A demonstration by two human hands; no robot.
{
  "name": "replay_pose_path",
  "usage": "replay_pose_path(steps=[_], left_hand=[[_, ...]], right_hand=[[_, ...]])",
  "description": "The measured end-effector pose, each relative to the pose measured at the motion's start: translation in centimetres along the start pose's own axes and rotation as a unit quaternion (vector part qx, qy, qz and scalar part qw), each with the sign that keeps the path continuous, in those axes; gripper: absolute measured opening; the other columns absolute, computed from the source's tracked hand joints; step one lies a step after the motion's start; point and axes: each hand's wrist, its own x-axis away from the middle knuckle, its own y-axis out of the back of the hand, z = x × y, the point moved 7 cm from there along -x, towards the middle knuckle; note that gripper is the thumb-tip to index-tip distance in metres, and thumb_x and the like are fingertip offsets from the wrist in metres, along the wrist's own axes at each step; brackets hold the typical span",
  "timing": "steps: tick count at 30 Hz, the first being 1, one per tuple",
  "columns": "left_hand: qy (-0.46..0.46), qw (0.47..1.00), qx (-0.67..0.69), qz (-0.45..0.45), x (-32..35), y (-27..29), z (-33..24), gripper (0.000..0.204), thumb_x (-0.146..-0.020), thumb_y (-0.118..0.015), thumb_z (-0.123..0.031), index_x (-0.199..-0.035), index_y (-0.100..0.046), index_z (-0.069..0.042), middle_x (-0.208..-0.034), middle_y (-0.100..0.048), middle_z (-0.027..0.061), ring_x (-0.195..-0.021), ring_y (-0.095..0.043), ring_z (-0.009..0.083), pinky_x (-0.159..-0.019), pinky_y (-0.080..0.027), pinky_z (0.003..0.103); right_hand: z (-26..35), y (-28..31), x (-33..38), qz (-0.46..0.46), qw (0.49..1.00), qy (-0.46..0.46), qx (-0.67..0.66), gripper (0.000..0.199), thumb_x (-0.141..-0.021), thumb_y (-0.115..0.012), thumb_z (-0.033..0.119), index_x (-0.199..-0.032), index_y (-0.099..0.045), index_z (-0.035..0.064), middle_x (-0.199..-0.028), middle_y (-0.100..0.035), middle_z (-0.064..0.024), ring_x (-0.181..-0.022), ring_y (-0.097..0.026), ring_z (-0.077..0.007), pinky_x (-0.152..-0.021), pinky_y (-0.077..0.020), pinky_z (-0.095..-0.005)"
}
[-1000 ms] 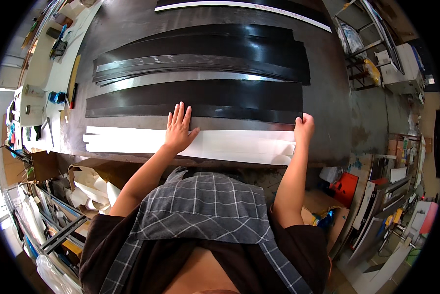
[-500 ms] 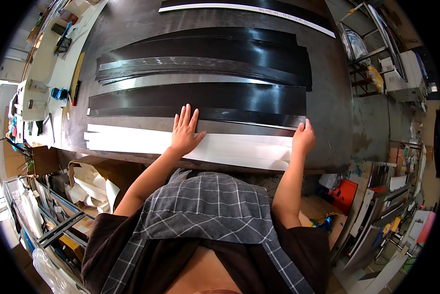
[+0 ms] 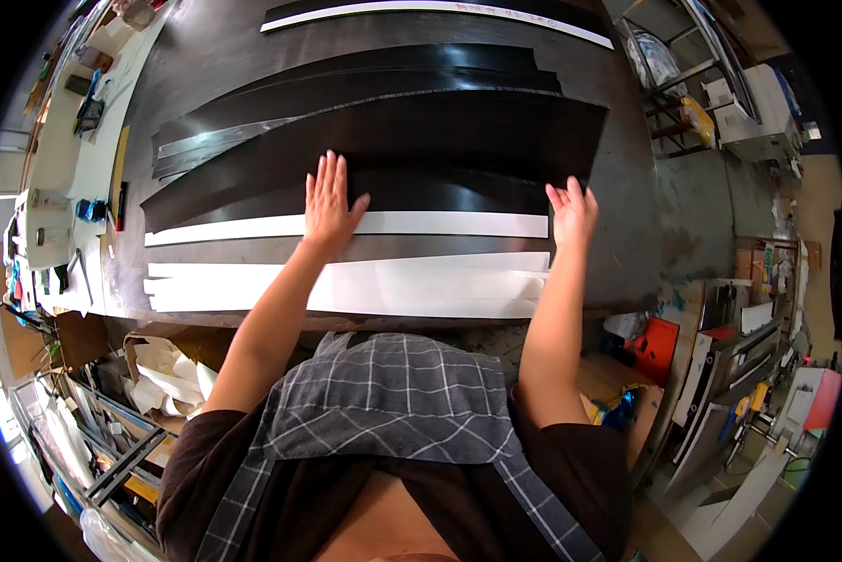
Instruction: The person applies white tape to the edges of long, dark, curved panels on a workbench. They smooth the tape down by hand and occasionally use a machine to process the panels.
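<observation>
My left hand [image 3: 330,208] lies flat with its fingers stretched out over the near part of a black sheet [image 3: 411,192]. A white strip [image 3: 439,224] runs along that sheet's near edge. Beyond it a dark, curved flap of sheet [image 3: 458,131] stands raised or turned back, its far edge arching toward the back. My right hand [image 3: 573,217] is at the sheet's right end, close to the flap's lower corner. Its thumb and fingers are apart, and I see nothing gripped between them.
White paper strips [image 3: 421,286] lie along the table's front edge. Several more black sheets [image 3: 393,64] rest behind the flap, and a black piece with a white edge strip [image 3: 439,7] is at the back. Tools lie on a side bench [image 3: 88,169] at the left.
The dark flap has come up and away from me, and the white strip beneath now shows. Both hands have moved farther forward; the right hand's pinch at the sheet's corner has loosened.
</observation>
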Motion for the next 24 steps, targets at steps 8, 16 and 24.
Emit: replay_pose_path(steps=[8, 16, 24], left_hand=[[0.02, 0.999, -0.014, 0.023, -8.4, -2.1, 2.9, 0.072, -0.091, -0.05, -0.046, -0.146, -0.028, -0.004, -0.155, -0.02, 0.0153, -0.144, -0.015, 0.0278, -0.116, -0.014, 0.044], [-0.04, 0.994, 0.057, -0.082, -6.4, -0.4, -0.7, 0.064, -0.085, -0.064, -0.03, -0.139, -0.039, -0.007, -0.148, -0.033, 0.0154, -0.14, -0.025, 0.0312, -0.112, -0.021, 0.05], [-0.233, 0.95, 0.195, 0.071, -0.2, -3.4, -16.6, 0.04, -0.076, -0.071, -0.018, -0.114, -0.062, -0.011, -0.114, -0.057, 0.0086, -0.106, -0.053, 0.0275, -0.093, -0.042, 0.04]], right_hand=[[-2.9, -3.4, -8.6, -0.035, 0.907, -0.024, 0.418, 0.027, -0.09, -0.058, 0.023, -0.084, -0.057, -0.0031, -0.064, -0.066, -0.0106, -0.047, -0.061, -0.0161, -0.045, -0.0497, -0.0275], [-0.9, 2.3, -3.2, 0.06, 0.796, 0.133, 0.588, 0.021, -0.08, -0.069, 0.015, -0.096, -0.062, 0.0041, -0.082, -0.067, -0.0118, -0.076, -0.065, -0.0256, -0.069, -0.0513, -0.037], [0.5, 4.0, 3.2, 0.135, 0.781, 0.143, 0.593, 0.014, -0.079, -0.066, 0.009, -0.093, -0.064, 0.0076, -0.088, -0.062, -0.0083, -0.075, -0.063, -0.0259, -0.066, -0.0508, -0.0368]])
